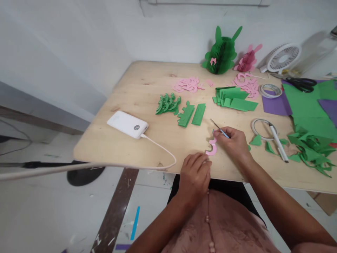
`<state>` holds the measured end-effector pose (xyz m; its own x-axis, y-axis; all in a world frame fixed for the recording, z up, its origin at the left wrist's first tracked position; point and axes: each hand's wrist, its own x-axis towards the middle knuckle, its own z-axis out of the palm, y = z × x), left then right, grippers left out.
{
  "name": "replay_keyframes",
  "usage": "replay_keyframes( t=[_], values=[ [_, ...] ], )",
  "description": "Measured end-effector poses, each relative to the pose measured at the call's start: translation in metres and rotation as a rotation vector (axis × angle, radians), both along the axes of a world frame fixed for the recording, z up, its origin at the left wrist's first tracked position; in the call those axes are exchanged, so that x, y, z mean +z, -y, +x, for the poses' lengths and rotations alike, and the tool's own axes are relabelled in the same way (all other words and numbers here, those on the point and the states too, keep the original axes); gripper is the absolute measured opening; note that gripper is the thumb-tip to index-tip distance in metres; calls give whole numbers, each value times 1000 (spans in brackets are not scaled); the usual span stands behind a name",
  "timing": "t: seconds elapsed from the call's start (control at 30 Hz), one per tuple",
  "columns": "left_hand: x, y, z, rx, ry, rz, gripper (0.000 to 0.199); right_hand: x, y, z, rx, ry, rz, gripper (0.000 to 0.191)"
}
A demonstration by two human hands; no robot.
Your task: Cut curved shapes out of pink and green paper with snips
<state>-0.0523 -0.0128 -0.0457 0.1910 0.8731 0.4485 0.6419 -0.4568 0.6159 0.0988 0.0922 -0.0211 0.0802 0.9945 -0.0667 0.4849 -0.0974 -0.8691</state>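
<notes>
A curvy pink paper cutout [211,149] lies between my hands near the table's front edge. My left hand [194,175] is closed, its fingertips at the cutout's lower end. My right hand [233,142] holds a slim blue-handled tool [223,132] with thin metal prongs pointing up and left; its exact kind is unclear. The right fingertips also touch the cutout's upper end, where a small green bit shows. Beyond them lie folded green paper strips [198,114] and a pile of scalloped green paper cutouts [167,103].
A white power bank [127,124] with a cable is at left. Pink cutouts [186,84], green strips [234,98] and paper rabbits [221,54] stand behind. Rightward are a tape roll [270,90], marker [278,144], scissors [301,84], fan [283,58] and green scraps [313,147].
</notes>
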Motion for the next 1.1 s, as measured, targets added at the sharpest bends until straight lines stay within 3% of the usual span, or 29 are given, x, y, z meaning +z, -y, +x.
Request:
replay_keyframes(
  t=[0.13, 0.27, 0.5, 0.73, 1.1],
  values=[
    [-3, -2, -1, 7, 35, 27, 26, 8, 6, 13, -96, -19, 58, 30],
    [0, -5, -4, 29, 82, 15, 26, 17, 35, 24, -127, -56, 16, 25],
    [0, -19, -7, 57, 19, 49, 24, 13, 80, 31, -130, -114, -90, 21],
    [2, -34, -3, 116, -64, 43, 23, 5, 80, 28, -115, -146, -135, 21],
    [8, -37, -1, 36, -200, -69, 30, 5, 72, 27, -61, -82, -98, 22]
  ],
)
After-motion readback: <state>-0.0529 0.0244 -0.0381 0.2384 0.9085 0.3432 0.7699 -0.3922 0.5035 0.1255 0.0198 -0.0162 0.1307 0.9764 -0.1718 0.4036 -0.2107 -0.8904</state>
